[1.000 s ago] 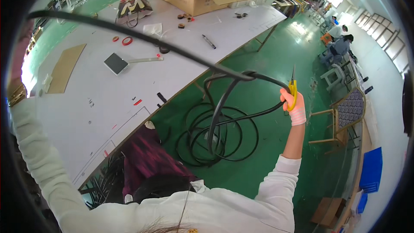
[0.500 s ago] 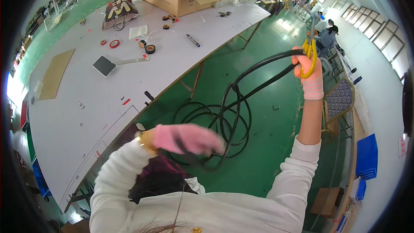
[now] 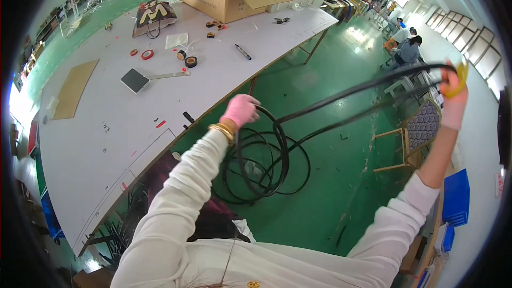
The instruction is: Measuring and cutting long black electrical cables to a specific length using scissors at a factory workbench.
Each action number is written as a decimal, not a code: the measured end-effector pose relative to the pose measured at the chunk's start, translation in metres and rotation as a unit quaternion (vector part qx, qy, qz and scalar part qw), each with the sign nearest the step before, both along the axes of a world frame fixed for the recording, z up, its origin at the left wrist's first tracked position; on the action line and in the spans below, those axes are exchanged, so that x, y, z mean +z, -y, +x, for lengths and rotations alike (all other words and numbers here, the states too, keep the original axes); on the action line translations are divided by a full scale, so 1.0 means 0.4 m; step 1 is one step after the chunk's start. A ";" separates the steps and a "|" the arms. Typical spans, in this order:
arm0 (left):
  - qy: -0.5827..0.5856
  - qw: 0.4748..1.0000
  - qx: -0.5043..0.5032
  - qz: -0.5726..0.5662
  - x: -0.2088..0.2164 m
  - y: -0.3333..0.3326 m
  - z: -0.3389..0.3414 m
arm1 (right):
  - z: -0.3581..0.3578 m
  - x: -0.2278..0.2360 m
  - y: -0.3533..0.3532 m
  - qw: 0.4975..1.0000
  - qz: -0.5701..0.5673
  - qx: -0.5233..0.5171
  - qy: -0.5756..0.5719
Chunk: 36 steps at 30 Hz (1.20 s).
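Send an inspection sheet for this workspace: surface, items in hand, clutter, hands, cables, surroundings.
Surface: white table, marked with lines
Items in hand: black cord; yellow-handled scissors, blurred
Clutter: tape rolls, pen, dark-screened device, cardboard sheet, open carton
Hands: left hand closed on cord; right hand raised, holding cord and scissors
Cables: black cord looped, partly coiled over green floor
Surroundings: patterned chair, blue bin, people further off

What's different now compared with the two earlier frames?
The left hand has swung in from the far left to beside the table edge, now holding the cable. The right hand has moved farther right, its grip still on cable and scissors. The pen and box stayed put.
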<state>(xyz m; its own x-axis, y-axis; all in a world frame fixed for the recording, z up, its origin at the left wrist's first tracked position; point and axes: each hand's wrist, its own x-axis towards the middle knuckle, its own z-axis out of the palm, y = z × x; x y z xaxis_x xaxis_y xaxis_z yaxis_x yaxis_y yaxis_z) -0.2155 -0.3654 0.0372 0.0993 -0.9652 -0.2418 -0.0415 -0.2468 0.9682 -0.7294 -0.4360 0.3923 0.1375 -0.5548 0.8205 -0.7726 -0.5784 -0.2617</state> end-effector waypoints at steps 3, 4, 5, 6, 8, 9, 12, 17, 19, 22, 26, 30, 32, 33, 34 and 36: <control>-0.095 0.994 0.041 0.024 0.040 -0.014 0.143 | -0.308 -0.071 -0.052 0.959 0.085 -0.195 0.187; -0.150 0.988 0.034 0.017 0.065 -0.014 0.179 | -0.383 -0.131 -0.087 0.950 0.079 -0.198 0.229; -0.225 0.974 0.016 0.000 0.107 -0.012 0.208 | -0.447 -0.187 -0.133 0.927 0.125 -0.282 0.213; -0.298 0.954 -0.003 -0.018 0.154 -0.011 0.225 | -0.490 -0.245 -0.184 0.893 0.187 -0.391 0.119; -0.358 0.930 0.000 -0.080 0.272 0.009 0.205 | -0.516 -0.349 -0.278 0.787 0.344 -0.512 -0.029; -0.363 0.919 -0.028 -0.151 0.332 0.011 0.174 | -0.498 -0.387 -0.301 0.746 0.444 -0.495 -0.041; -0.342 0.880 -0.131 -0.303 0.511 0.000 0.048 | -0.316 -0.518 -0.319 0.857 0.405 -0.260 0.183; -0.208 0.894 -0.147 -0.369 0.608 -0.091 -0.176 | 0.158 -0.658 -0.243 0.470 0.464 0.395 0.638; -0.142 0.905 -0.156 -0.369 0.565 -0.135 -0.218 | 0.277 -0.636 -0.180 0.435 0.411 0.475 0.646; -0.046 0.924 -0.168 -0.339 0.441 -0.214 -0.215 | 0.306 -0.516 -0.110 0.401 0.315 0.534 0.674; 0.090 0.914 -0.257 -0.300 0.268 -0.286 -0.184 | 0.333 -0.329 -0.045 0.536 0.236 0.432 0.686; 0.256 0.874 -0.216 -0.351 0.243 -0.265 -0.092 | 0.489 -0.236 -0.150 0.681 0.309 0.496 0.441; 0.001 0.917 -0.193 -0.348 0.314 -0.241 0.003 | 0.598 -0.231 -0.264 0.795 0.318 0.402 0.325; -0.157 0.913 -0.159 -0.341 0.354 -0.253 0.032 | 0.656 -0.233 -0.323 0.813 0.351 0.384 0.262; -0.285 0.887 -0.157 -0.328 0.398 -0.267 0.057 | 0.721 -0.237 -0.373 0.809 0.394 0.388 0.202; -0.421 0.834 -0.126 -0.335 0.494 -0.329 0.132 | 0.853 -0.260 -0.457 0.777 0.503 0.368 0.089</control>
<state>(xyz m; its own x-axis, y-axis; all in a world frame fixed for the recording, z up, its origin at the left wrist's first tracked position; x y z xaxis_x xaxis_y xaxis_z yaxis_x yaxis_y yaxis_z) -0.1627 -0.2339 0.2347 -0.0598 -0.8766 0.4776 0.7530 0.2745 0.5981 -0.3883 -0.2534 0.2882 0.6553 -0.7526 0.0652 -0.2287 -0.2800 -0.9324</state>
